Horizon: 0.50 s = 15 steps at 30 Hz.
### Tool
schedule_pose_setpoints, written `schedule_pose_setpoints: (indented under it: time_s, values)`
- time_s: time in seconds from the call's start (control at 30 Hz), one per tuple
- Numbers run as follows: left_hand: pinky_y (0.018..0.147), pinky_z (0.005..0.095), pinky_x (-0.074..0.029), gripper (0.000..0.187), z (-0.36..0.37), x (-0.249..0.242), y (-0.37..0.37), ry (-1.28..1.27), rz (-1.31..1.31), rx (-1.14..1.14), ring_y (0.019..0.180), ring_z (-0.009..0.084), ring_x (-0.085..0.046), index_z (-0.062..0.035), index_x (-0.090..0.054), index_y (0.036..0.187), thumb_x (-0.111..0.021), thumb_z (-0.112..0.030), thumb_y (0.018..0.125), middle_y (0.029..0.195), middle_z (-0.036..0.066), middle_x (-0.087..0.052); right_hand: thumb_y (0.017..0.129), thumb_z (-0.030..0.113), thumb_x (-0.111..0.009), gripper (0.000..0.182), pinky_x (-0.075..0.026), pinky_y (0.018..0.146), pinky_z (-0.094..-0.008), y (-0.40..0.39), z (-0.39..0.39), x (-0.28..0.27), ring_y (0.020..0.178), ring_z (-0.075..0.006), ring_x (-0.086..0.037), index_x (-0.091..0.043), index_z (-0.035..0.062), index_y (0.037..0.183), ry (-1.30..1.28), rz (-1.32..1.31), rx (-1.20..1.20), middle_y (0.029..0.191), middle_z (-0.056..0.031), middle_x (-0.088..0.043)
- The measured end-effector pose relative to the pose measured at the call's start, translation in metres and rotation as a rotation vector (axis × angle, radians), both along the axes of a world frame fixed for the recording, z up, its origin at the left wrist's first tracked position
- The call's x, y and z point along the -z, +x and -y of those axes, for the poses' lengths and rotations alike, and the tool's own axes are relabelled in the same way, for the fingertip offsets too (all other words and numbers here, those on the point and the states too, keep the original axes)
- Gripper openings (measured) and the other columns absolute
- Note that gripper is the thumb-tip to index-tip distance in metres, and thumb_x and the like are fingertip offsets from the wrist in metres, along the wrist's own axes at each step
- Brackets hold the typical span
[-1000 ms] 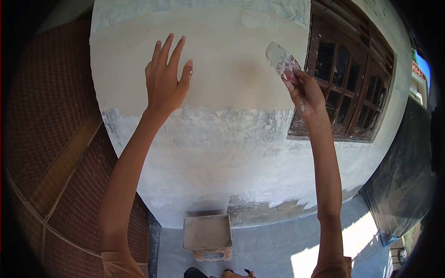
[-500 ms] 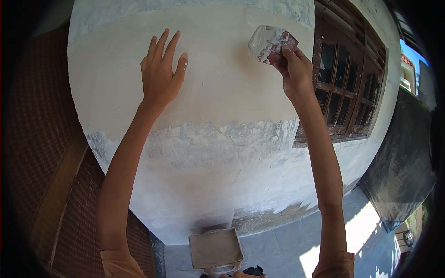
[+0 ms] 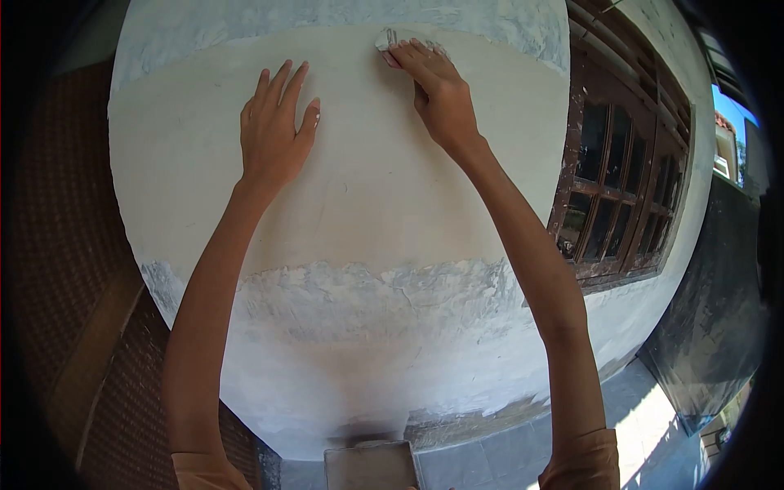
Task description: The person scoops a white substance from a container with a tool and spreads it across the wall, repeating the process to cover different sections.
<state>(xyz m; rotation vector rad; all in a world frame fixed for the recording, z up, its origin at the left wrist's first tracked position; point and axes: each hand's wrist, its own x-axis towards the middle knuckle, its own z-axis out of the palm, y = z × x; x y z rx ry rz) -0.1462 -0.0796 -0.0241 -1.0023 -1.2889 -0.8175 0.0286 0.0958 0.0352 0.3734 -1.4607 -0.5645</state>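
My left hand (image 3: 273,135) lies flat against the plastered wall (image 3: 367,212), fingers spread and pointing up, holding nothing. My right hand (image 3: 437,90) is higher and to the right, pressed to the wall near the top edge of the smooth cream band. It grips a putty scraper (image 3: 386,38); only a small whitish corner of the blade shows beyond my fingertips, the rest is hidden under the hand. The blade lies against the wall where the cream coat meets the rough grey plaster above.
A dark wooden window (image 3: 621,171) with several panes is set in the wall at the right. A woven brown panel (image 3: 73,269) stands at the left. A putty-caked tray (image 3: 369,465) sits on the grey tiled floor (image 3: 490,461) below. Dark sheeting (image 3: 710,327) hangs at far right.
My right hand has carried the scraper up and to the left, from beside the window to the top of the cream band, and turned it flat onto the wall. The left hand has stayed put.
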Motion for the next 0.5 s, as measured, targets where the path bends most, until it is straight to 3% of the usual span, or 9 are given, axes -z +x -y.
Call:
schedule_pose_setpoints:
  time_s: [0.2,0.5]
  values:
    - [0.115,0.051,-0.025,0.054,-0.01,-0.001,-0.002,-0.017,-0.025,-0.105,0.147,0.0349,-0.028,-0.0186,-0.039,0.151,-0.052,-0.032,0.1,0.157,0.009,-0.037,0.074,-0.016,-0.058,0.064,-0.04,0.113,-0.0468,-0.012,-0.012,-0.004,0.13,-0.0281,-0.053,-0.063,0.012,0.131,0.037,0.014,0.068,0.13,-0.0075,-0.064]
    - [0.115,0.0505,-0.024,0.053,-0.018,0.0,-0.004,0.006,-0.035,-0.118,0.147,0.0347,-0.028,-0.0205,-0.04,0.151,-0.051,-0.032,0.1,0.156,0.008,-0.038,0.085,-0.008,-0.057,0.048,-0.041,0.112,-0.0423,-0.02,-0.017,0.002,0.133,-0.0256,-0.051,-0.066,0.0137,0.127,-0.029,0.115,0.165,0.133,-0.0049,-0.063]
